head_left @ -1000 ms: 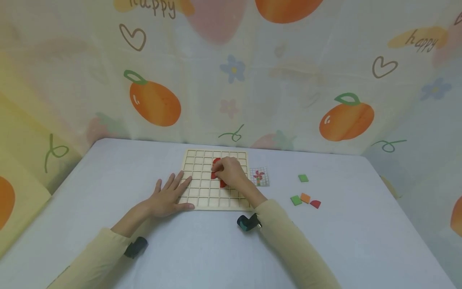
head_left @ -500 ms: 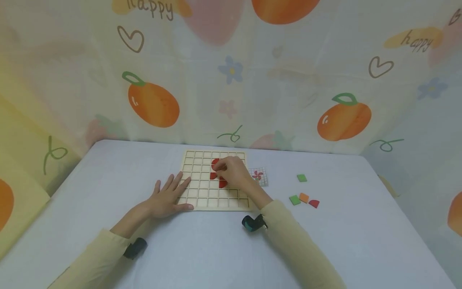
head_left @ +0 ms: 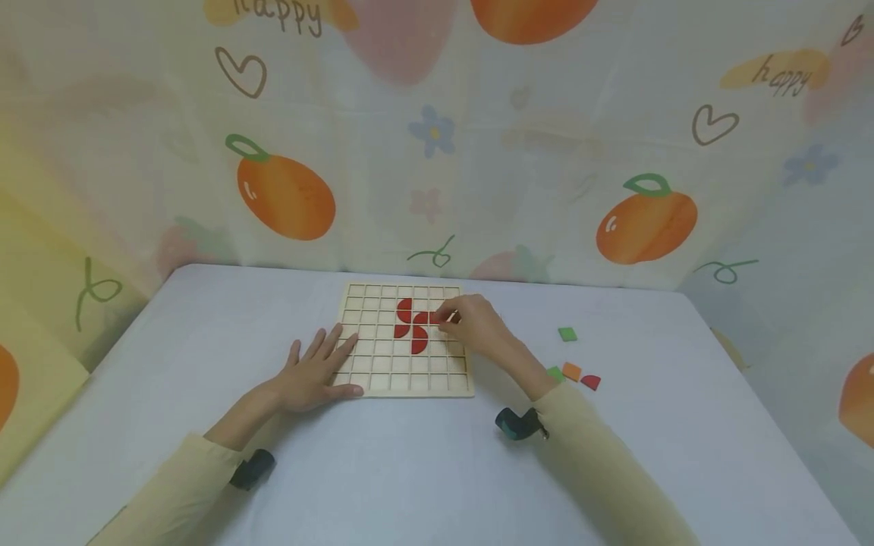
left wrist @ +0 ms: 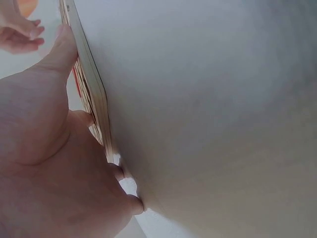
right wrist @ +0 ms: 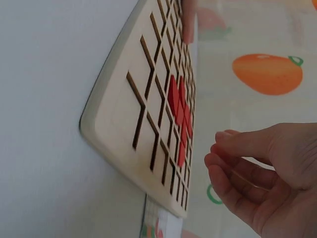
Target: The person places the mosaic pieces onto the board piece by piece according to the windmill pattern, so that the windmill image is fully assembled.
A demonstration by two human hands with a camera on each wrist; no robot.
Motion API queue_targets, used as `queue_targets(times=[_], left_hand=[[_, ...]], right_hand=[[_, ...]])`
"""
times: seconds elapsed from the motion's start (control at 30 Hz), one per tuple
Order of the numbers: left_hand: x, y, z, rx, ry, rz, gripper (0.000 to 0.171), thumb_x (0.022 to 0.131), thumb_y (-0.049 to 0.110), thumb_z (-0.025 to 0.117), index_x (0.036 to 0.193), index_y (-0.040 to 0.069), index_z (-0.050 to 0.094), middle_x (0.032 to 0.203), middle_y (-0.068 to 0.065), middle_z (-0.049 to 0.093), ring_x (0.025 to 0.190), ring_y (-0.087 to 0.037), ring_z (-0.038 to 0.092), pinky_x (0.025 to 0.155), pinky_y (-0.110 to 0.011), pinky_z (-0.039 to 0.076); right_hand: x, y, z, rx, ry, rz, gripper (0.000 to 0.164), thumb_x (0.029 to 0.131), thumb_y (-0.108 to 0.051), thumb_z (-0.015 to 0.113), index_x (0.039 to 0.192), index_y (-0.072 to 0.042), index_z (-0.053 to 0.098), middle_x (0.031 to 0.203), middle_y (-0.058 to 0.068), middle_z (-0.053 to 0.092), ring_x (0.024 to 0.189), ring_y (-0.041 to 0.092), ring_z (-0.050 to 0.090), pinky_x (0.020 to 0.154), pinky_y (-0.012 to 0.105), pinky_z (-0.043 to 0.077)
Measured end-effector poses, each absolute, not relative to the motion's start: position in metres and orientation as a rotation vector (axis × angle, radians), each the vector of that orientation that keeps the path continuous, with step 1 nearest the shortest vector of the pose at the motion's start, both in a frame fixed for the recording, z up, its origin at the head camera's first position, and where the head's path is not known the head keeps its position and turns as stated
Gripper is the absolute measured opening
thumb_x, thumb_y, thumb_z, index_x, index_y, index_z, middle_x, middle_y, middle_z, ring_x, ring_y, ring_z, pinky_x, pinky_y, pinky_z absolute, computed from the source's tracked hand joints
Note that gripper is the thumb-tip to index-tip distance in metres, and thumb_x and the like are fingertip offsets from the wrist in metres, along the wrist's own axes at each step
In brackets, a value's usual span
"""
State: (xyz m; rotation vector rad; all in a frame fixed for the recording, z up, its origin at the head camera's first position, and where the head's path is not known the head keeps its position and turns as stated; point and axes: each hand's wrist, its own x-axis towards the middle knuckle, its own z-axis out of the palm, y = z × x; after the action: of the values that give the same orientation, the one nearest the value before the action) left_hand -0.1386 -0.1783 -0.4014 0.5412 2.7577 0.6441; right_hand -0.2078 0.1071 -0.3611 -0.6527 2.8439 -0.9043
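A pale wooden grid board (head_left: 372,364) lies on the table, with several red rounded pieces (head_left: 419,341) set in its cells like petals. My left hand (head_left: 310,378) rests spread at the board's left edge; in the left wrist view its thumb (left wrist: 64,49) lies along the board's side. Over the right part of the board is my right hand (head_left: 478,324), fingers loosely bent and fingertips close together by the rightmost red piece (head_left: 433,318). From the right wrist, that hand (right wrist: 267,173) shows nothing between thumb and fingers, apart from the board.
Right of the board lie a green tile (head_left: 567,334), another green tile (head_left: 554,373) partly behind the right sleeve, an orange tile (head_left: 571,371) and a red quarter-round piece (head_left: 591,382). A printed card (right wrist: 171,228) sticks out beside the board, mostly hidden by my right hand in the head view.
My right hand has moved right from the middle of the board, uncovering the red pieces and now covering the card. My left hand stays in place; the head view has shifted slightly.
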Motion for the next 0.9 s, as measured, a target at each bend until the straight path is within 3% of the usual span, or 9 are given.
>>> queue_targets(times=[0.4,0.9], left_hand=[[-0.136,-0.181,-0.403,0.508,2.758,0.65,0.093,0.09,0.052,0.064,0.156,0.003,0.019,0.16,-0.027,0.003,0.144,-0.052,-0.002,0.107,-0.072,-0.007],[-0.137,-0.178,-0.403,0.525,2.752,0.644,0.093,0.091,0.054,0.061,0.156,0.005,0.018,0.161,-0.026,0.001,0.144,-0.052,-0.003,0.107,-0.072,-0.007]], right_hand=[[-0.211,0.154,-0.369,-0.74,2.837,-0.876,0.014,0.09,-0.005,0.07,0.102,-0.002,0.074,0.094,0.005,0.072,0.082,0.017,0.063,0.066,0.025,0.05],[-0.198,0.225,-0.357,-0.708,2.839,-0.714,0.02,0.089,-0.005,0.07,0.108,0.0,0.072,0.103,0.01,0.072,0.09,0.022,0.065,0.082,0.038,0.054]])
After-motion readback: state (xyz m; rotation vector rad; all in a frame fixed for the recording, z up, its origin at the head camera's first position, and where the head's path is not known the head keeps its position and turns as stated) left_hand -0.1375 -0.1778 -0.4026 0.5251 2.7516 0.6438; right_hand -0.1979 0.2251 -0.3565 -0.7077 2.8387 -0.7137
